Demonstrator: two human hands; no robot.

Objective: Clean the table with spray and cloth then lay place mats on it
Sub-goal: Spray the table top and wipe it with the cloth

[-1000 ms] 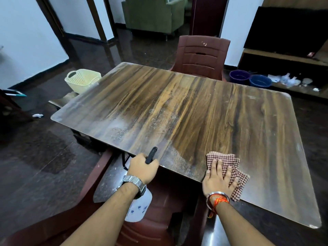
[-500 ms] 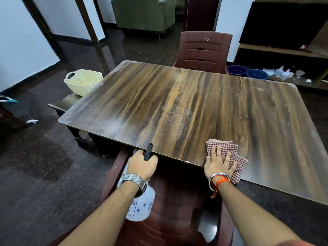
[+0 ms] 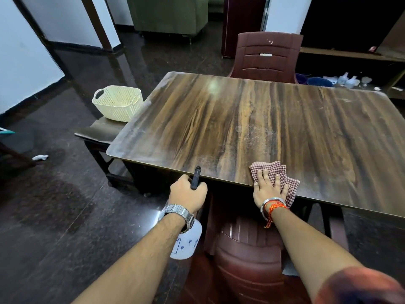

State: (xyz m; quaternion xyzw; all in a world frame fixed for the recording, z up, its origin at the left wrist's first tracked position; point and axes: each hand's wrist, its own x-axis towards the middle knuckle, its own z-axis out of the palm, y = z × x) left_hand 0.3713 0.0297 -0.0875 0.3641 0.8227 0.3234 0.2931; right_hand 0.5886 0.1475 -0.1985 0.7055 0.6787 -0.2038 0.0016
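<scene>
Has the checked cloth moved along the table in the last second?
No. The checked cloth stays under the right hand at the table's near edge; only the camera shifted.

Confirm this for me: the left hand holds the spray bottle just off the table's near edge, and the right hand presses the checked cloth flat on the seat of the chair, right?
Not quite. In the head view the right hand presses the checked cloth on the table, at its near edge, not on the chair seat. The left hand does hold the spray bottle just off that edge.

Left hand point(image 3: 188, 193) grips spray bottle point(image 3: 186, 242); right hand point(image 3: 268, 187) presses checked cloth point(image 3: 278, 174) flat on table point(image 3: 252, 128).
</scene>
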